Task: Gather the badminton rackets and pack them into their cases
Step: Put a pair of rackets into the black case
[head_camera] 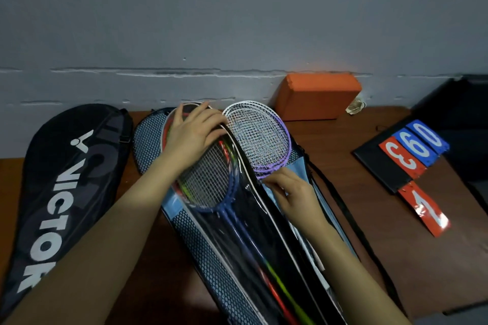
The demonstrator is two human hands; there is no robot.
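On the brown bench (356, 192), against a grey wall (237, 21), an open blue case (200, 240) is lying with its long axis running from the near right edge away to the left, head end toward the wall. Inside it, under a clear plastic flap, blue rackets (211, 182) are lying along the same axis, heads pointing away; red and green shafts (280, 290) beside them are running out of the bottom edge, so their grips are cut off. How many rackets are stacked here is hard to tell. The left hand (194, 134) is lying flat with fingers spread on the covered heads, hiding much of them. Just to the right, purple rackets (260, 137) are resting on the case's other half, heads toward the wall, their shafts hidden under the right hand (290, 192), whose curled fingers are pinching the lower frame. A black VICTOR case (66, 192) is lying closed at the left, its lower end cut off.
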